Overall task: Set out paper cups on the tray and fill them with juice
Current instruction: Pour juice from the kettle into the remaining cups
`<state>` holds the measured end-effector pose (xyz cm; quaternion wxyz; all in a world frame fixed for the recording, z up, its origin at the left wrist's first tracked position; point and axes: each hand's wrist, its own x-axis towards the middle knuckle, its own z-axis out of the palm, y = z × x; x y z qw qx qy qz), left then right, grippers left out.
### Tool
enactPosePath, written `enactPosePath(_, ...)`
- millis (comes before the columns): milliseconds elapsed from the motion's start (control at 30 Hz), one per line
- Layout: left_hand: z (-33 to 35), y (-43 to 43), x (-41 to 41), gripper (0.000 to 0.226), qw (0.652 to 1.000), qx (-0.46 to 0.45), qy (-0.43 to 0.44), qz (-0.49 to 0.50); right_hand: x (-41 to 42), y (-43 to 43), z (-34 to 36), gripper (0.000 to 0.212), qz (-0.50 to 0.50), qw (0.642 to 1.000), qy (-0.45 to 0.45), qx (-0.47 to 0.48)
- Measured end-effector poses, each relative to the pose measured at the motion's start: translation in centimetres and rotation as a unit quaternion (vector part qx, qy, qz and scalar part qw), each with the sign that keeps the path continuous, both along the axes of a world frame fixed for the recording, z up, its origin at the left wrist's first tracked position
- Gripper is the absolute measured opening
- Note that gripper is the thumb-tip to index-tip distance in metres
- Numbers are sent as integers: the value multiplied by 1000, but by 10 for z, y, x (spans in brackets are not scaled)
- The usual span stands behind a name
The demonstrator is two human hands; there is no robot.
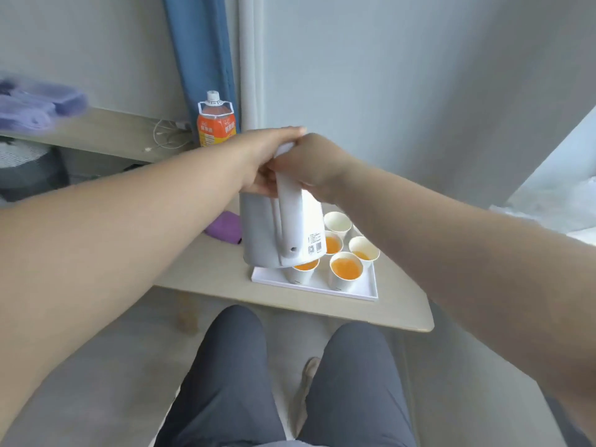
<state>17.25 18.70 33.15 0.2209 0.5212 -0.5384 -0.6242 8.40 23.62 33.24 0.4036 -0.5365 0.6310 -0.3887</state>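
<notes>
A white jug [277, 233] with a long handle hangs tilted above the white tray [367, 290] on the small table. My right hand [317, 166] grips the top of its handle, and my left hand [267, 156] is closed on the jug's top from the left. On the tray stand several white paper cups. The front one [345, 269] holds orange juice, as do a cup half under the jug [304, 271], a middle cup [333, 244] and a right cup [363, 252]. The far cup [337, 221] looks empty. The jug's spout is hidden.
An orange juice bottle [216, 122] with a white cap stands at the back by the blue curtain [200, 53]. A purple object [224, 227] lies left of the jug. A cable [169, 133] and purple cloth [35, 108] lie on the shelf. My knees are below the table edge [290, 309].
</notes>
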Motion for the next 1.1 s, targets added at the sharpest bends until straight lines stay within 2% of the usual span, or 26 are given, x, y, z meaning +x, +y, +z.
enactPosePath(100,-16,-14,38,15,997,-40,-2,70,43,-14,-21,20,20,998,-59,2)
enactPosePath(267,-48,-34,110,43,980,-118,-118,105,93,-35,-52,17,89,983,-149,54)
enactPosePath(333,-62,-43,134,38,980,-119,-121,106,96,-43,-58,34,100,985,-117,78)
enactPosePath(467,-93,-63,170,26,976,-123,-135,115,84,-70,-82,29,47,998,14,32)
enactPosePath(533,-104,-69,180,31,980,-121,-134,87,72,-79,-95,39,21,994,105,8)
enactPosePath(600,-113,-77,187,32,984,-113,-127,45,66,-90,-109,49,23,987,155,31)
enactPosePath(800,-141,-100,189,12,989,-86,-119,-23,67,-117,-141,61,43,984,141,102)
enactPosePath(900,-156,-112,189,16,991,-83,-99,-31,66,-124,-149,69,49,984,129,110)
enactPosePath(1100,-176,-131,190,26,993,-82,-79,-37,61,-139,-165,91,8,990,46,130)
